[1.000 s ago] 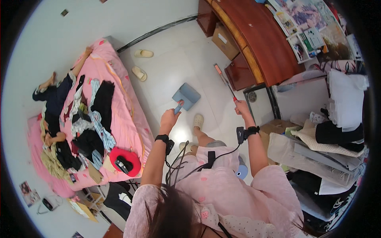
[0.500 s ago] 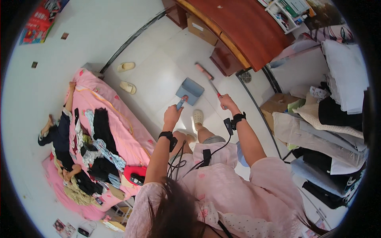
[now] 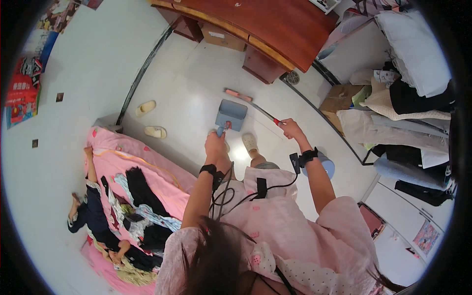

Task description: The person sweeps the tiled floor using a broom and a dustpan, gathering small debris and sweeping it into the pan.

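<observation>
My left hand [image 3: 214,146] is wrapped round the short handle of a grey-blue dustpan [image 3: 233,110], held low over the pale tiled floor in front of my feet. Gripped in my right hand [image 3: 293,129] is the red end of a thin-handled broom [image 3: 263,112]. Its narrow pinkish head [image 3: 238,95] lies on the floor just beyond the dustpan's far edge, apart from it. Whatever the dustpan may hold is too small to make out. Both wrists wear black straps with cables.
On the left, a pink bed [image 3: 147,157] bears piled clothes [image 3: 142,196] and a lying person [image 3: 93,206]. Two cream slippers [image 3: 155,132] sit beside it. A red-brown desk [image 3: 255,24] stands ahead, a cardboard box [image 3: 223,38] under it. Hanging clothes [image 3: 418,132] and a blue round container [image 3: 322,165] are at right.
My view has turned to the right. The broom has swung to a flatter slant, its head now nearer the dustpan's far edge. My right hand has moved outward; both hands keep their grip.
</observation>
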A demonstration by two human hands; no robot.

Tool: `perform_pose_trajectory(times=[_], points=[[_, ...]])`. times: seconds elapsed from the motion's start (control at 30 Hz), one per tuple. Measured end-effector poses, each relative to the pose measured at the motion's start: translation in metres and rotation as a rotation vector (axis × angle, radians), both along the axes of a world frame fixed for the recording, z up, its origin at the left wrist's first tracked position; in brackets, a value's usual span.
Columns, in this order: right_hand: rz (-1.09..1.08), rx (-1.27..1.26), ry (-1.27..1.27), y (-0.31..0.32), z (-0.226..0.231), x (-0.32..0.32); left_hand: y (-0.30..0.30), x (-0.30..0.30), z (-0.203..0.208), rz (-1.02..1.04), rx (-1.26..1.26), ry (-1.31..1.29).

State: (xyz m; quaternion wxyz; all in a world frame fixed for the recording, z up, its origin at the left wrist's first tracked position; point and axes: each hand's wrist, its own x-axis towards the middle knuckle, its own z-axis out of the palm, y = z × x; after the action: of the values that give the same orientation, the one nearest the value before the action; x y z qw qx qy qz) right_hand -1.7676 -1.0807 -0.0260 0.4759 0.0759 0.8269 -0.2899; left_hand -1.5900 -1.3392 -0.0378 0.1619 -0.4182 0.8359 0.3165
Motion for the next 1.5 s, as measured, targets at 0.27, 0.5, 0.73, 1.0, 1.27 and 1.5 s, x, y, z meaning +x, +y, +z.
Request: perform_pose_trajectory(times=[0.27, 0.5, 0.73, 1.0, 1.27, 1.5], points=[[-0.147, 0.093, 0.220, -0.034, -0.052, 0.031, -0.015, -0.018, -0.001, 0.017, 0.173, 0.087], [-0.022, 0.116, -0.024, -0.041, -0.010, 0.049, -0.023, -0.036, -0.033, -0.105, 0.212, 0.083], [-0.063, -0.027, -0.134, -0.002, 0.028, 0.062, 0.008, -0.044, -0.042, -0.095, 0.180, 0.350], [-0.546, -0.110, -0.028, 0.075, 0.029, 0.068, -0.018, -0.082, 0.008, -0.607, 0.179, 0.022], [-0.511, 0.174, 0.275, 0.091, -0.040, 0.028, -0.023, -0.104, 0.016, -0.784, 0.101, -0.053], [-0.718, 0.218, 0.242, 0.121, -0.079, 0.004, 0.003, -0.111, 0.015, -0.756, 0.117, -0.093]])
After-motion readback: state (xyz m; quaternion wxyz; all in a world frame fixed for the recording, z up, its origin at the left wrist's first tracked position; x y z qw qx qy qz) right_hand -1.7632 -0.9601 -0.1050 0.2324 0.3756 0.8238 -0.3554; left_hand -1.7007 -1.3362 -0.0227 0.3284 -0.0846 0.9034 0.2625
